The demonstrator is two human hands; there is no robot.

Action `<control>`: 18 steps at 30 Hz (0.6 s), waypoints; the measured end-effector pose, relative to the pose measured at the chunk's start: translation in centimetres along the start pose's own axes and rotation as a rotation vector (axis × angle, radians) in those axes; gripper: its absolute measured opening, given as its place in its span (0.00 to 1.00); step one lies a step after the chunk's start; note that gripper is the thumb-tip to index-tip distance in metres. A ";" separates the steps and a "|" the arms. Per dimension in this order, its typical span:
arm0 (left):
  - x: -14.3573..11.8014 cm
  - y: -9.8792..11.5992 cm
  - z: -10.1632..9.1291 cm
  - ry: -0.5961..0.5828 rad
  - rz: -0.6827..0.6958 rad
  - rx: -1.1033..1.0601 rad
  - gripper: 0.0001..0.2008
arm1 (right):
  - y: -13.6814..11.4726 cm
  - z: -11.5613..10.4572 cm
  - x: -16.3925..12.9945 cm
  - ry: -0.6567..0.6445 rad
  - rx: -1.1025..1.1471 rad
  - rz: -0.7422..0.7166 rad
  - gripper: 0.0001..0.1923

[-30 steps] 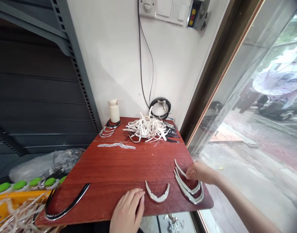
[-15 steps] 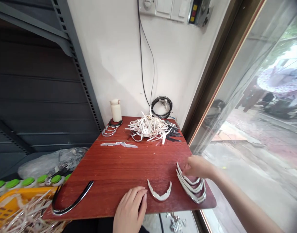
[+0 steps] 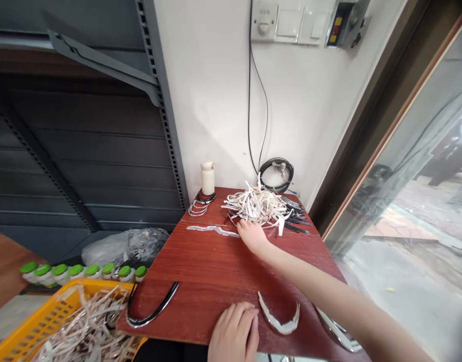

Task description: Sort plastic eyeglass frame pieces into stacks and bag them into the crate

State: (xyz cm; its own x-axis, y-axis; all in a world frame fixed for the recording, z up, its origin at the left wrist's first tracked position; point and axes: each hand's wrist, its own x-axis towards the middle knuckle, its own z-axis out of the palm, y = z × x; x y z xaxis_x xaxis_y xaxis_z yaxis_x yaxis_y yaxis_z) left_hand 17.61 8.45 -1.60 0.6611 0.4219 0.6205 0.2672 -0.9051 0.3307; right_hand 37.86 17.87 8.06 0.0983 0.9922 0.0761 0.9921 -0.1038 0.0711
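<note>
A red wood-grain worktop (image 3: pixel 215 261) stands against a white wall beside grey shelving, with a glass window at the right. The right hand (image 3: pixel 253 236) reaches to the near edge of a heap of white strips (image 3: pixel 259 206) at the far end — fingers curled against the strips, though whether they grip any I cannot tell. The left hand (image 3: pixel 236 334) lies flat, fingers together, at the near edge beside a white curved piece (image 3: pixel 279 321). A yellow basket (image 3: pixel 34 322) at lower left, cut off by the frame, holds more strips.
</note>
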 end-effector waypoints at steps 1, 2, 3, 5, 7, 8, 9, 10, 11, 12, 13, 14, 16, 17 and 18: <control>-0.1 -0.1 0.2 -0.001 -0.005 -0.006 0.11 | -0.1 0.1 0.4 -0.006 0.014 0.012 0.20; -0.3 -0.3 0.4 0.002 -0.006 -0.015 0.11 | -0.1 0.1 0.7 -0.012 0.033 0.022 0.19; -0.4 -0.4 0.5 0.005 -0.005 -0.025 0.11 | 0.0 0.0 0.9 -0.018 0.055 0.029 0.19; -0.5 -0.5 0.8 0.008 -0.003 -0.037 0.11 | 0.3 -0.4 1.0 -0.024 0.116 0.042 0.18; -0.5 -0.5 0.8 0.015 -0.003 -0.041 0.11 | 0.6 -1.0 0.9 -0.013 0.203 0.048 0.15; -0.4 -0.5 0.8 0.021 -0.005 -0.043 0.11 | 0.8 -1.4 0.7 -0.001 0.256 0.048 0.13; -0.3 -0.4 0.7 0.030 -0.009 -0.046 0.11 | 1.0 -1.8 0.5 0.012 0.313 0.046 0.11; -0.2 -0.2 0.5 0.039 -0.012 -0.050 0.11 | 1.3 -2.3 0.2 0.023 0.374 0.043 0.10; -0.1 -0.1 0.4 0.048 -0.016 -0.054 0.11 | 1.6 -2.8 -0.1 0.030 0.435 0.040 0.10; 0.0 0.0 0.2 0.057 -0.018 -0.056 0.11 | 1.9 -3.4 -0.6 0.031 0.492 0.039 0.11; 0.1 0.2 0.1 0.065 -0.019 -0.056 0.11 | 2.4 -4.0 -1.1 0.027 0.536 0.036 0.12; 0.2 0.3 -0.1 0.069 -0.021 -0.055 0.11 | 2.9 -4.6 -1.8 0.018 0.589 0.033 0.14; 0.3 0.4 -0.3 0.067 -0.022 -0.053 0.10 | 4.2 -5.7 -3.5 0.004 0.761 0.041 0.17; 0.3 0.4 -0.4 0.063 -0.023 -0.052 0.10 | 5.1 -6.3 -4.7 0.002 0.875 0.053 0.18; 0.3 0.4 -0.4 0.056 -0.025 -0.050 0.10 | 6.0 -6.9 -6.0 0.008 0.986 0.070 0.19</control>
State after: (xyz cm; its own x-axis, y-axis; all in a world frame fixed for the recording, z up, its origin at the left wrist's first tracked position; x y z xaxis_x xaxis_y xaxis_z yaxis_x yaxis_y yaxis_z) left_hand 17.61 8.20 -0.98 0.6139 0.4478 0.6501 0.2468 -0.8911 0.3807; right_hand 42.73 10.86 14.91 0.1626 0.9851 0.0554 0.6052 -0.0552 -0.7941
